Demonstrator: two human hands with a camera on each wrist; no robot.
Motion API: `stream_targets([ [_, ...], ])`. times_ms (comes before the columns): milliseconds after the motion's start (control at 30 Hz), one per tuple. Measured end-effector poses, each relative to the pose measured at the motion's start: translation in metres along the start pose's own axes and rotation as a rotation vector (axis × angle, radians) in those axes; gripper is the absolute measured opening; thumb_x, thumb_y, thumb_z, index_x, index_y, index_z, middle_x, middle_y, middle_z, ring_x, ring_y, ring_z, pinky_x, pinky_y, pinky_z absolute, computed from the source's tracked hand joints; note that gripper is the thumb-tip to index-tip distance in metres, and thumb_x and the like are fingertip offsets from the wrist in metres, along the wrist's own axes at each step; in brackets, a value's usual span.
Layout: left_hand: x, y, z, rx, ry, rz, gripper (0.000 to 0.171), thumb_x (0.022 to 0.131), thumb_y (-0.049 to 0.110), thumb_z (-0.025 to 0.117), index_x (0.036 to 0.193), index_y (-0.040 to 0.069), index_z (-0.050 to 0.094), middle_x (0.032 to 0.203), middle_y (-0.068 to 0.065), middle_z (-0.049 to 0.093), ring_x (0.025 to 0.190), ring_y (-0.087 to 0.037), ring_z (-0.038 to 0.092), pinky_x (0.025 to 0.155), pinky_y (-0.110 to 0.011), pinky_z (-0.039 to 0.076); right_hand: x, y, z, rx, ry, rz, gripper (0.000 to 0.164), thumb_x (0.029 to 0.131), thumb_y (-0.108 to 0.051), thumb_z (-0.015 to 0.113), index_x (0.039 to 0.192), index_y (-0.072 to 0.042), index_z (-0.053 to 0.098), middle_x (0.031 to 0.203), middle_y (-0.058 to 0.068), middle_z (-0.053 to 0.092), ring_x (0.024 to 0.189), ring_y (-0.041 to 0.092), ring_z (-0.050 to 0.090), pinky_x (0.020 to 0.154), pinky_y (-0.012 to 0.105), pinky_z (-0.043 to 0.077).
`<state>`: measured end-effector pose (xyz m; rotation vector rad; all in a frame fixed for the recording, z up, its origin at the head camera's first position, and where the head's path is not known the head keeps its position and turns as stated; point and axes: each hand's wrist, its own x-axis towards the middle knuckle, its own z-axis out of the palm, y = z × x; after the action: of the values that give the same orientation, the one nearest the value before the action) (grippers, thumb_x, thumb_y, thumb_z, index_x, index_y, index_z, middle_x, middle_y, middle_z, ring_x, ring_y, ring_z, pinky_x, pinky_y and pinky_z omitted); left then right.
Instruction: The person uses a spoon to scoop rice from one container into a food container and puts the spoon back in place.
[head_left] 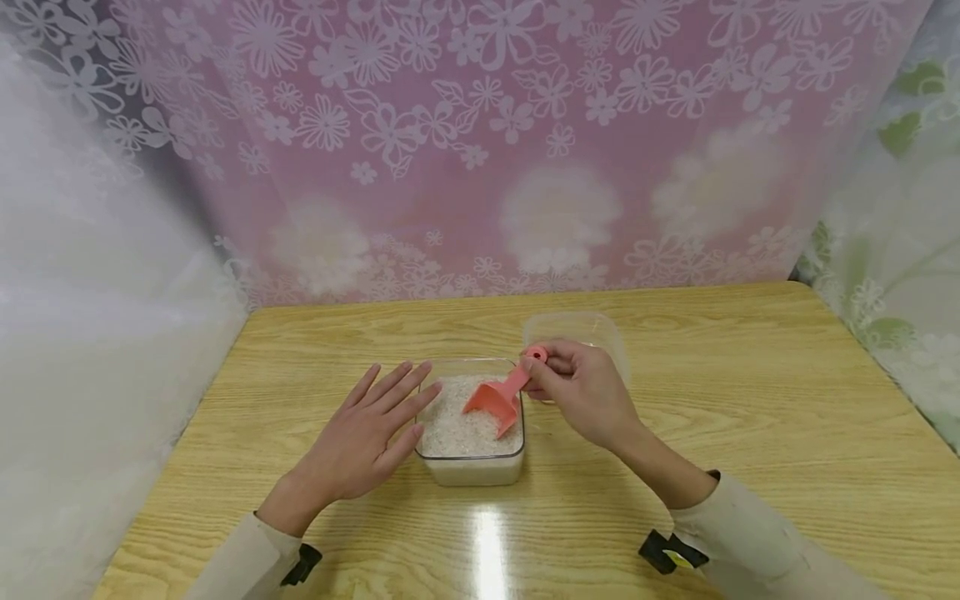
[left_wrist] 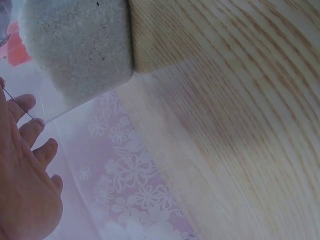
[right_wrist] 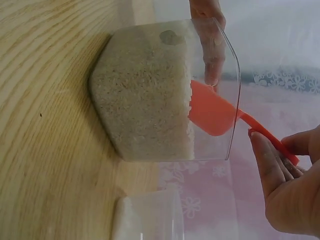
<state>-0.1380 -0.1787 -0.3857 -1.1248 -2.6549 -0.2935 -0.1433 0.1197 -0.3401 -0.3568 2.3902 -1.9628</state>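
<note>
On the wooden table (head_left: pixel 750 392), a clear container of rice (head_left: pixel 471 454) is sitting with the flat, spread-fingered left hand (head_left: pixel 371 433) resting against its side, while the right hand (head_left: pixel 588 392) is pinching the orange scoop (head_left: pixel 498 400) dipping into the rice.

Both forearms are covered by long beige sleeves ending at the wrists. The left hand (head_left: pixel 360 437) and right hand (head_left: pixel 585 392) are bare, without rings or gloves. A black device is strapped under each cuff; a yellow mark is borne by the right one.
</note>
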Motion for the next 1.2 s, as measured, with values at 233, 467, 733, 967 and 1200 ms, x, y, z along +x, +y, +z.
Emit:
stream_targets([
  [233, 0.000, 0.000, 0.000, -0.004, -0.003, 0.002, 0.050, 0.104, 0.037, 0.036, 0.151, 0.019, 0.034, 0.157, -0.002, 0.023, 0.143, -0.025, 0.020, 0.116, -0.047, 0.007, 0.003, 0.007, -0.005, 0.164, 0.013, 0.172, 0.021, 0.095, -0.009, 0.060, 0.108, 0.008, 0.063, 0.092, 0.017, 0.070, 0.078, 0.024, 0.070, 0.073, 0.035, 0.058],
  [467, 0.001, -0.001, -0.001, 0.004, 0.001, 0.005, 0.050, 0.103, 0.036, 0.039, 0.149, 0.019, 0.036, 0.156, -0.002, 0.024, 0.142, -0.025, 0.020, 0.116, -0.047, 0.007, 0.004, 0.012, -0.004, 0.212, 0.025, 0.198, 0.027, 0.096, -0.010, 0.060, 0.113, 0.011, 0.060, 0.091, 0.018, 0.070, 0.076, 0.019, 0.070, 0.073, 0.033, 0.058],
  [733, 0.001, -0.001, -0.001, 0.002, 0.002, 0.010, 0.050, 0.102, 0.036, 0.039, 0.149, 0.019, 0.037, 0.156, -0.002, 0.024, 0.142, -0.024, 0.020, 0.116, -0.048, 0.007, 0.002, 0.014, -0.004, 0.238, 0.029, 0.208, 0.030, 0.096, -0.010, 0.060, 0.114, 0.015, 0.057, 0.091, 0.018, 0.070, 0.077, 0.018, 0.070, 0.075, 0.031, 0.057],
  [967, 0.001, -0.001, 0.000, 0.000, 0.002, 0.004, 0.050, 0.103, 0.036, 0.039, 0.149, 0.019, 0.037, 0.156, -0.002, 0.024, 0.143, -0.024, 0.019, 0.116, -0.048, 0.007, 0.002, 0.018, -0.004, 0.291, 0.050, 0.213, 0.032, 0.096, -0.009, 0.059, 0.117, 0.015, 0.056, 0.093, 0.018, 0.070, 0.078, 0.019, 0.070, 0.075, 0.033, 0.057],
  [1200, 0.000, -0.001, -0.001, 0.000, 0.002, 0.006, 0.050, 0.102, 0.036, 0.039, 0.149, 0.019, 0.037, 0.156, -0.002, 0.024, 0.142, -0.025, 0.020, 0.116, -0.048, 0.007, 0.002, 0.023, -0.006, 0.383, 0.081, 0.238, 0.031, 0.097, -0.008, 0.057, 0.119, 0.013, 0.055, 0.093, 0.017, 0.070, 0.079, 0.021, 0.070, 0.078, 0.036, 0.056],
])
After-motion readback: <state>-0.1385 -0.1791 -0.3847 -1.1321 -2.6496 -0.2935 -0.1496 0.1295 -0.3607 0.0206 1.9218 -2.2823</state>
